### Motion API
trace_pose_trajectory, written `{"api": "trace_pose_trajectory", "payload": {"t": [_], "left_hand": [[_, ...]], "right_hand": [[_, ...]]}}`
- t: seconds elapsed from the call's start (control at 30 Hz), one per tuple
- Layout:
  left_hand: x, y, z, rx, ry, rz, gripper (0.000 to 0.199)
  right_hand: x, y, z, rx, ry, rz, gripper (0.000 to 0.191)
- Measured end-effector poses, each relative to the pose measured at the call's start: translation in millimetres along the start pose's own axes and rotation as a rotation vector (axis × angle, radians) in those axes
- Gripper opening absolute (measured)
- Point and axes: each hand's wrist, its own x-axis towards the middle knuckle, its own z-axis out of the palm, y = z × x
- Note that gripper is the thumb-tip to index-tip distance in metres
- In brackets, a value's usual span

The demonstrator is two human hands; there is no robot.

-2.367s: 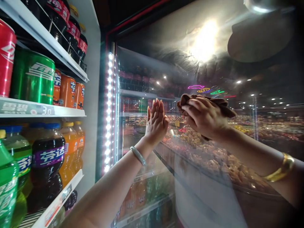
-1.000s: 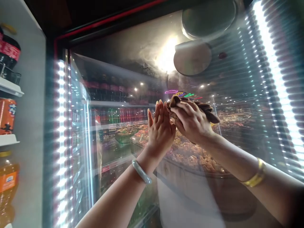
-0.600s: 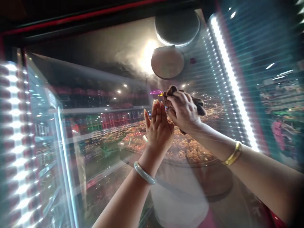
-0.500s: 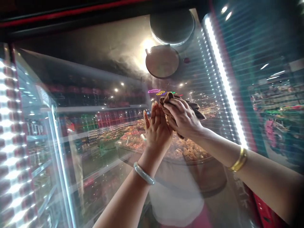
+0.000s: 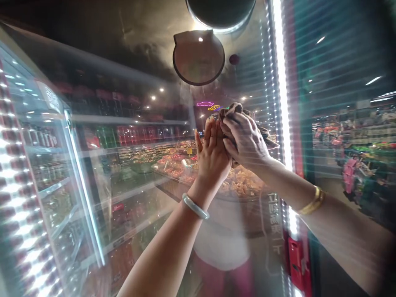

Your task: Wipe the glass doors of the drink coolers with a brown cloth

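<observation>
A brown cloth is bunched against a large glass pane, with my right hand closed over it. Beside it, my left hand lies flat with fingers stretched upward, its back towards me, and seems to touch the glass. Its inner edge meets the right hand and the cloth's near side. A pale bangle circles my left wrist and a gold bracelet my right forearm. Part of the cloth is hidden under the right palm.
Bright LED strips run down the left and right of the pane. A red lock-like fitting sits low on the right frame. Round dark shapes hang above. Shelves, piled goods and a person's reflection show in the glass.
The view has shifted, so the upper frame is out of sight and the right strip stands more upright. Both hands appear slightly higher and further right, the cloth still under my right hand.
</observation>
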Motion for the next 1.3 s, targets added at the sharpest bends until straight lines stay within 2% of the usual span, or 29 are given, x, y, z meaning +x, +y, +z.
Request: {"api": "trace_pose_trajectory", "payload": {"t": [0.13, 0.2, 0.3, 0.4, 0.5, 0.57, 0.67, 0.77, 0.9, 1.0, 1.1, 1.17, 1.23, 1.3], "left_hand": [[-14.9, 11.9, 5.1, -0.005, -0.023, 0.05, 0.066], [-19.4, 17.4, 7.1, 0.008, -0.015, 0.055, 0.062], [-18.0, 26.7, 8.0, 0.002, -0.022, 0.039, 0.06], [-12.7, 36.9, 7.1, -0.016, -0.034, 0.015, 0.061], [-12.8, 45.2, 6.9, -0.018, -0.048, -0.002, 0.063], [-18.4, 48.1, 6.3, -0.01, -0.064, -0.012, 0.064], [-32.7, 48.4, 2.5, -0.005, -0.106, -0.029, 0.068], [-45.3, 46.6, -2.3, -0.011, -0.134, -0.038, 0.074], [-50.1, 43.0, -4.7, -0.009, -0.141, -0.061, 0.075], [-54.3, 36.9, -6.1, 0.009, -0.139, -0.087, 0.073], [-68.2, 27.7, -10.2, 0.037, -0.135, -0.099, 0.071], [-80.5, 20.6, -13.4, 0.047, -0.151, -0.108, 0.072], [-91.0, 13.9, -15.7, 0.05, -0.174, -0.121, 0.075], [-97.4, 8.5, -17.0, 0.049, -0.189, -0.13, 0.077]], "right_hand": [[-46.4, 22.7, -27.1, 0.025, -0.176, -0.125, 0.078], [-59.7, 36.2, -38.5, 0.015, -0.25, -0.164, 0.09], [-57.4, 51.1, -47.4, 0.01, -0.298, -0.18, 0.09], [-38.8, 57.1, -43.7, 0.041, -0.229, -0.112, 0.079], [-29.1, 50.6, -30.7, 0.066, -0.08, 0.028, 0.075], [-37.1, 41.2, -24.4, 0.054, -0.015, 0.073, 0.068], [-65.8, 31.0, -27.6, 0.04, -0.066, 0.004, 0.062], [-86.5, 32.5, -37.8, 0.023, -0.129, -0.015, 0.063], [-73.0, 30.6, -30.5, 0.037, 0.001, 0.157, 0.063], [-66.4, 11.3, -14.0, 0.054, 0.079, 0.185, 0.063], [-89.6, -8.1, -9.2, 0.067, -0.005, 0.062, 0.065], [-111.3, -12.3, -12.7, 0.045, -0.061, 0.018, 0.068], [-123.7, -11.3, -15.4, 0.01, -0.016, 0.077, 0.071], [-120.2, -12.5, -13.0, -0.004, 0.066, 0.186, 0.072]]}}
